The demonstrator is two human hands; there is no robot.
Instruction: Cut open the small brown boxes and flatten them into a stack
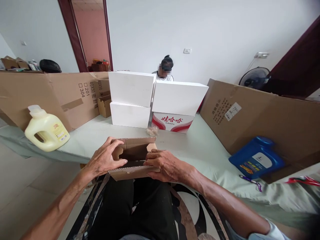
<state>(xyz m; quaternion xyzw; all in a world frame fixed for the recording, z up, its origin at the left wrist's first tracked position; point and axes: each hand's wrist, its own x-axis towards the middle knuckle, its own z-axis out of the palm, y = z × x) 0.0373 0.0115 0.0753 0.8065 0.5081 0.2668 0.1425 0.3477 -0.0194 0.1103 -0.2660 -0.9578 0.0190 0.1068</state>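
A small brown cardboard box (132,174) with its top open rests at the near edge of the table, above my lap. On its left end is my left hand (106,158), thumb and fingers curved around the side wall and flap. My right hand (162,163) grips the right end, its fingers over the rim by a small side flap (151,147). The inside of the box looks dark, and its bottom is hidden from me. Just beyond it lies a crumpled clear plastic bag (152,131).
White boxes (131,88) are stacked ahead, beside a red-and-white printed box (172,122). Large cartons (72,100) flank the table. A yellow jug (47,130) stands left; a blue bottle (257,158) and a pen (250,181) are right. Another person (165,71) sits behind the boxes.
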